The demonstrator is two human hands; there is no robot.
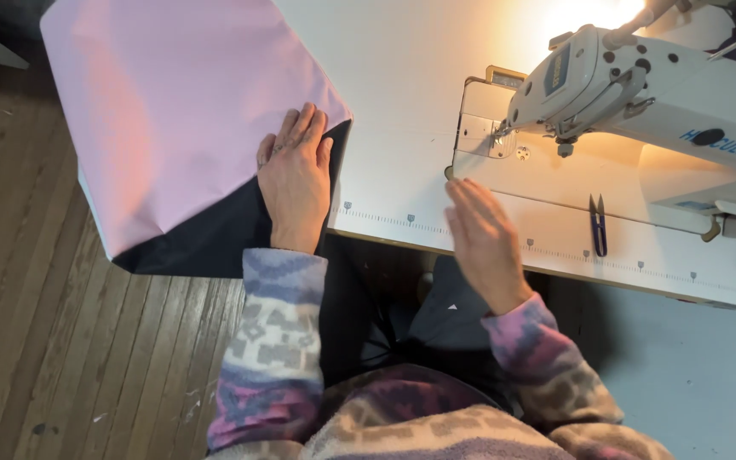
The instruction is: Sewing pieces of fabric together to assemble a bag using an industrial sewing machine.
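I see left hand (294,175) flat, fingers spread, pinning pink fabric (172,111) at surface (402,77) edge. Right hand (483,234) open, empty, near sewing machine (632,111). Fabric looks soft, light, slippery; I'd grip the corner.

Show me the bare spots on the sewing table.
Bare: the tabletop between the pink fabric and the sewing machine, and the front strip around the snips. Crowded: the left end under fabric and left hand; the needle area.

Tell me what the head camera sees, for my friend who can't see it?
A person's left hand presses flat on pink fabric over dark fabric, while the right hand hovers open near a white sewing machine on a white table.
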